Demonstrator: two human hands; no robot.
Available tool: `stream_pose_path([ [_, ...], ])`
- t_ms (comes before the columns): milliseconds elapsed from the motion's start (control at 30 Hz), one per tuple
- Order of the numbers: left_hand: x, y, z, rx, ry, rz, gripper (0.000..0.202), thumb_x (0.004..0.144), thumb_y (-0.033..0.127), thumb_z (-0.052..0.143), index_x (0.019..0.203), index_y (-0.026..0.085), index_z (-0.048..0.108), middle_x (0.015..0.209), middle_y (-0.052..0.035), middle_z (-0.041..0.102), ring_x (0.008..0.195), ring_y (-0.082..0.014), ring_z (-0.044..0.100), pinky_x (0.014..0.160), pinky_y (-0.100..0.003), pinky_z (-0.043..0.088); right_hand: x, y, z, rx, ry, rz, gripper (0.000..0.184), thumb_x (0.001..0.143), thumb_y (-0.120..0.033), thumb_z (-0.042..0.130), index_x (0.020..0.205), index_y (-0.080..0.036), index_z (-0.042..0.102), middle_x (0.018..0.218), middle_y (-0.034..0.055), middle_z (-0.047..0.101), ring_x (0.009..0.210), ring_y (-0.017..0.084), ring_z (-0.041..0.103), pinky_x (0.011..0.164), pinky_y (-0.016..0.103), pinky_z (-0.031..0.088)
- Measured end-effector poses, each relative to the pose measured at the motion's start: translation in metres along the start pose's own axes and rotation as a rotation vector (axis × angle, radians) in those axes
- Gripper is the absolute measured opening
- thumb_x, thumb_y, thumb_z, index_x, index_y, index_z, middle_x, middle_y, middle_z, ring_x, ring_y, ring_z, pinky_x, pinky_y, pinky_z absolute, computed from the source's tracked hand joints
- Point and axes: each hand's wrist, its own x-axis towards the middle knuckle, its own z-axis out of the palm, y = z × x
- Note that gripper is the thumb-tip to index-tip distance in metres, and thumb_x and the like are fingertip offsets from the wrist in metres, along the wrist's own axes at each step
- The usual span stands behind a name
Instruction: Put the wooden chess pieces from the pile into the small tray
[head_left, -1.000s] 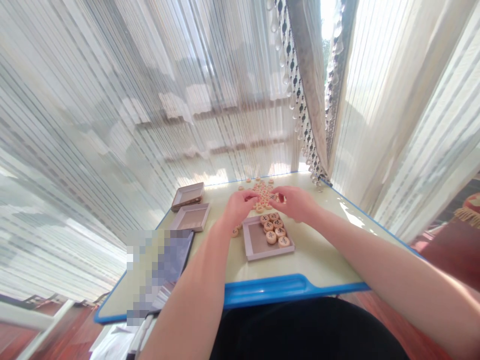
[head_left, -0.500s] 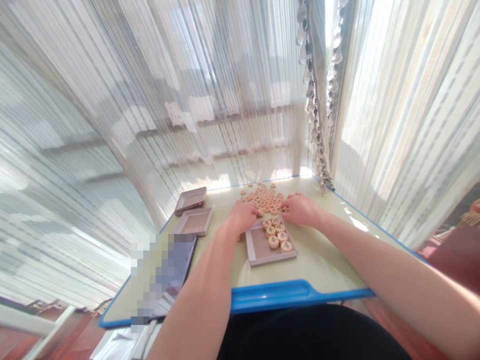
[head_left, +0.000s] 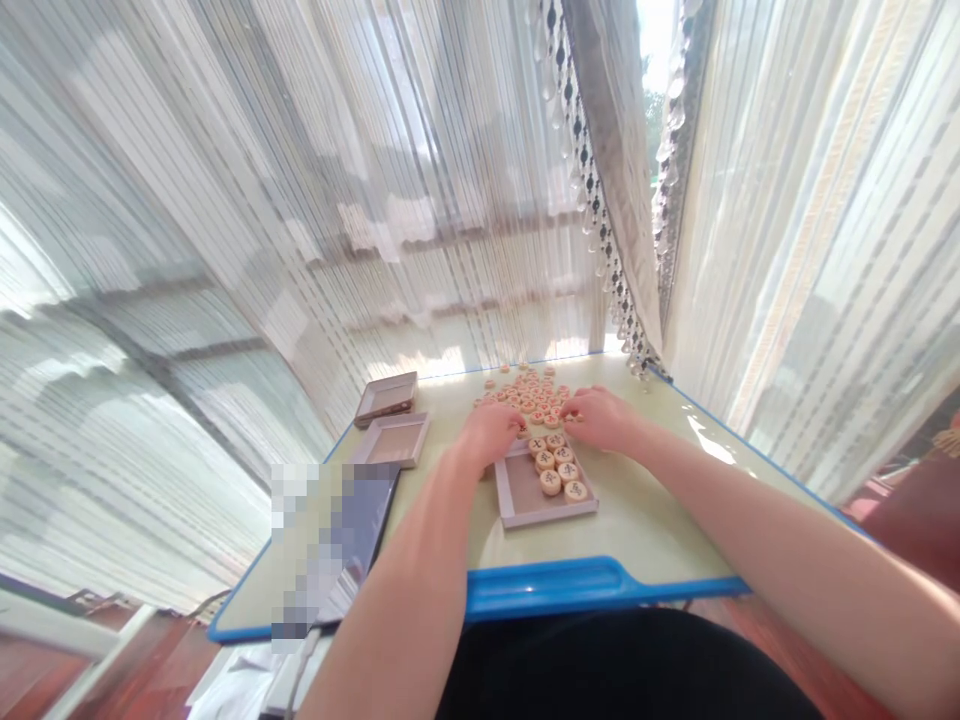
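A shallow grey box (head_left: 525, 497) lies on a pale table with a blue rim (head_left: 547, 585). Several round wooden game pieces (head_left: 559, 470) with dark marks sit along the box's right side. A loose pile of the same wooden pieces (head_left: 529, 390) lies just beyond the box. My left hand (head_left: 491, 432) rests at the box's far left corner, fingers curled at the pile's near edge. My right hand (head_left: 604, 418) sits at the far right corner, fingers pinched together among the pieces. What either hand holds is hidden.
Two more shallow grey boxes (head_left: 394, 440) (head_left: 386, 397) lie to the left on the table. A dark flat device (head_left: 352, 540), partly pixelated, sits at the front left. Sheer curtains (head_left: 300, 220) and a beaded fringe (head_left: 600, 250) hang close behind the table.
Both hands have dropped from above the pile to the table at the box's far edge. The camera view shifted slightly.
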Motion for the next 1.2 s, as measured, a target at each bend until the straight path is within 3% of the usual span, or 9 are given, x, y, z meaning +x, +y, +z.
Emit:
stream_pose_path([
  [167, 0.0, -0.003, 0.0, -0.035, 0.039, 0.035, 0.04, 0.074, 0.006, 0.045, 0.097, 0.027, 0.07, 0.1, -0.001, 0.066, 0.097, -0.0186, 0.053, 0.093, -0.032, 0.04, -0.001, -0.001, -0.001, 0.009, 0.001, -0.01, 0.025, 0.074, -0.028, 0.05, 0.086, -0.023, 0.07, 0.088, 0.005, 0.065, 0.086, 0.022, 0.053, 0.08, 0.032, 0.039],
  [267, -0.002, -0.001, -0.003, -0.019, 0.013, 0.042, 0.033, 0.076, 0.013, 0.048, 0.095, 0.027, 0.07, 0.097, -0.0018, 0.066, 0.093, -0.0186, 0.055, 0.091, -0.031, 0.041, -0.002, -0.002, -0.001, 0.003, -0.011, -0.021, 0.024, 0.075, -0.029, 0.05, 0.087, -0.024, 0.07, 0.088, 0.0051, 0.065, 0.089, 0.023, 0.053, 0.081, 0.033, 0.039],
  [433, -0.009, 0.008, -0.015, 0.029, -0.027, -0.138, 0.02, 0.076, 0.025, 0.054, 0.086, 0.021, 0.071, 0.084, -0.0041, 0.067, 0.081, -0.0182, 0.057, 0.077, -0.027, 0.046, -0.003, -0.003, -0.004, 0.004, -0.001, -0.017, 0.025, 0.075, -0.027, 0.049, 0.088, -0.024, 0.07, 0.092, 0.0051, 0.065, 0.09, 0.022, 0.054, 0.081, 0.032, 0.039],
  [567, -0.008, 0.008, -0.013, 0.002, 0.012, -0.126, 0.03, 0.076, 0.027, 0.055, 0.104, 0.024, 0.066, 0.1, -0.0044, 0.064, 0.096, -0.0206, 0.054, 0.087, -0.031, 0.043, -0.003, -0.004, -0.005, -0.005, 0.001, -0.034, 0.027, 0.074, -0.024, 0.048, 0.092, -0.021, 0.069, 0.092, 0.0065, 0.064, 0.089, 0.021, 0.055, 0.085, 0.032, 0.039],
  [700, -0.005, 0.003, -0.007, -0.027, -0.032, -0.067, 0.026, 0.079, 0.032, 0.052, 0.099, 0.025, 0.068, 0.099, -0.004, 0.063, 0.098, -0.0213, 0.053, 0.091, -0.033, 0.041, -0.003, -0.004, -0.003, 0.004, -0.017, -0.023, 0.027, 0.075, -0.025, 0.05, 0.093, -0.021, 0.068, 0.094, 0.0068, 0.063, 0.091, 0.022, 0.055, 0.086, 0.034, 0.039],
  [833, -0.007, 0.003, -0.007, -0.008, 0.034, -0.135, 0.026, 0.079, 0.034, 0.051, 0.095, 0.019, 0.065, 0.101, -0.0073, 0.062, 0.1, -0.0244, 0.052, 0.088, -0.035, 0.043, -0.003, -0.008, -0.003, 0.12, 0.041, -0.052, 0.033, 0.081, -0.024, 0.043, 0.108, -0.018, 0.062, 0.102, 0.0092, 0.062, 0.099, 0.024, 0.052, 0.09, 0.037, 0.039],
  [967, -0.008, 0.005, -0.01, -0.03, 0.131, -0.195, 0.027, 0.082, 0.033, 0.048, 0.099, 0.016, 0.06, 0.104, -0.0089, 0.061, 0.1, -0.0238, 0.051, 0.086, -0.034, 0.043, -0.009, -0.016, -0.01, 0.341, 0.067, -0.19, 0.039, 0.086, -0.03, 0.041, 0.122, -0.02, 0.051, 0.115, 0.008, 0.059, 0.109, 0.023, 0.049, 0.094, 0.039, 0.038],
  [1033, -0.008, 0.006, -0.012, -0.041, 0.165, -0.217, 0.024, 0.082, 0.032, 0.048, 0.095, 0.015, 0.06, 0.099, -0.0083, 0.063, 0.098, -0.0228, 0.053, 0.083, -0.032, 0.043, -0.015, -0.023, -0.018, 0.382, 0.035, -0.281, 0.047, 0.081, -0.04, 0.049, 0.126, -0.023, 0.048, 0.122, 0.0081, 0.056, 0.113, 0.025, 0.048, 0.096, 0.041, 0.036],
  [1200, -0.009, 0.008, -0.015, -0.063, 0.2, -0.263, 0.021, 0.082, 0.032, 0.047, 0.089, 0.016, 0.06, 0.09, -0.0077, 0.064, 0.091, -0.0215, 0.056, 0.076, -0.03, 0.044, -0.035, -0.039, -0.035, 0.39, -0.106, -0.427, 0.094, 0.062, -0.053, 0.067, 0.141, -0.025, 0.024, 0.141, 0.0088, 0.036, 0.126, 0.03, 0.034, 0.103, 0.044, 0.028],
])
